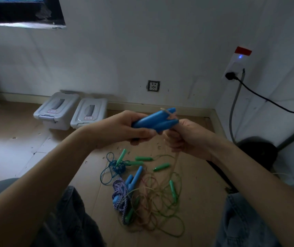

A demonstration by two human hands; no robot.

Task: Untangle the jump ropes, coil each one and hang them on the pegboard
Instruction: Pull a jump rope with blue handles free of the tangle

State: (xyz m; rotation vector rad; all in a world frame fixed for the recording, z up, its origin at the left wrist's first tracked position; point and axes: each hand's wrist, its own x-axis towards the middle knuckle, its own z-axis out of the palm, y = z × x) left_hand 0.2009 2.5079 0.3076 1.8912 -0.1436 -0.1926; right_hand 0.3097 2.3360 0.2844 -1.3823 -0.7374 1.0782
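Head view, centre of the frame: two smooth blue plastic jump-rope handles (156, 121) lie side by side, the left hand (123, 129) wrapped around their near ends. The right hand (187, 138) is closed at their far ends, pinching a thin pale cord (169, 114). Lower centre, a tangle of green, blue and striped ropes (142, 193) lies on the brown floor (201, 202). Upper left, two white lidded bins (71, 111) stand against the wall.

Both forearms reach forward and meet near centre. The left hand (125, 129), coming from 8 o'clock, is closed in a grip; the right hand (187, 139), from 4 o'clock, seems curled into a loose fist.
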